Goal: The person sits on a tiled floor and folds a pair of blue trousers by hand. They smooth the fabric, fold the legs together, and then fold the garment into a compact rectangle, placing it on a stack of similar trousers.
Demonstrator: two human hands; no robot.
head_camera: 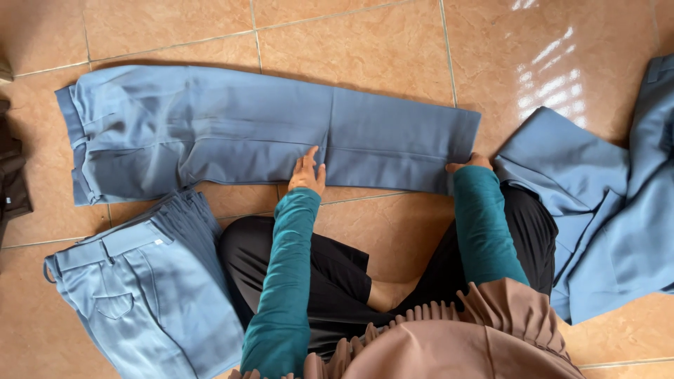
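Two hands on blue trousers [267, 133]: left hand [307, 173] flat, grip spread; right hand [469, 163] pinching hem.

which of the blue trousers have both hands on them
The pair laid out flat lengthwise across the tiles: left hand mid-leg, right hand at the hem. The lower-left pair and the right-hand garment lie untouched.

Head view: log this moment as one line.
left hand: flat on laid-out blue trousers | right hand: at their hem | more blue garments alongside
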